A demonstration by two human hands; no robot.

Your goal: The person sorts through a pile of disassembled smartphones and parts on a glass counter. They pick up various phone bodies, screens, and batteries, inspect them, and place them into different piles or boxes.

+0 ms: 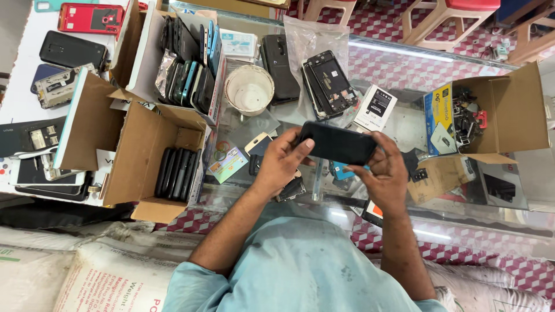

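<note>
A black phone (337, 143) is held flat between both hands above a glass counter (404, 115). My left hand (281, 162) grips its left end, thumb on top. My right hand (384, 173) wraps around its right end. Under the hands, small phone parts and a blue piece (342, 171) lie on the glass, partly hidden.
To the left, a cardboard box (144, 167) holds several black phones on edge; another box (173, 34) behind it holds more. A white round cup (249, 89), a bagged phone frame (326, 81), a small white carton (376, 107) and a parts box (497, 110) stand around.
</note>
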